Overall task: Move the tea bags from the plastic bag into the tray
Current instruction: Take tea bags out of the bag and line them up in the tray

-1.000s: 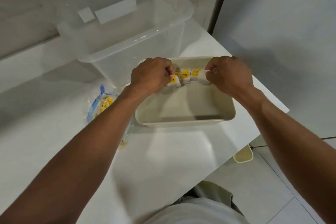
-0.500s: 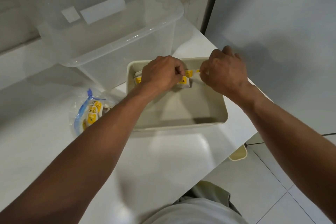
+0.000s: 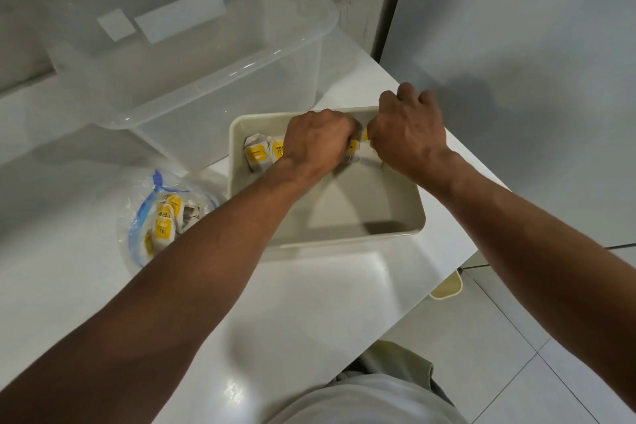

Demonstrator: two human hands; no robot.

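White and shiny, the table (image 3: 309, 303) is seen from above, with grey walls behind it and pale floor tiles (image 3: 516, 354) past its right edge. A beige plastic tray with straight walls and round corners (image 3: 395, 234) is set close to the table's right edge, toward the far right corner. A row of small white paper tea bags with yellow labels (image 3: 256, 155) is stood along the tray's far wall, starting at its far left corner. The rest of the tray floor is bare.

The left hand (image 3: 316, 141) is held over the middle of that row, knuckles up. Its grip is curled shut round a tea bag, and a bit of the bag is seen poking out under the fingers. The right hand (image 3: 406, 138) is held just beside it, at the tray's far wall. Its fingers are curled too, and a yellow bit is seen by the thumb, but it cannot be told if anything is pinched.

A clear plastic bag with a blue zip strip (image 3: 137, 227) is laid on the table just left of the tray, nearer the middle. More tea bags (image 3: 163, 229) are seen inside it. A big clear plastic box (image 3: 172, 79) is stood along the table's far edge, just behind the tray. A small beige thing (image 3: 446, 287) is seen on the floor by the table's right edge.
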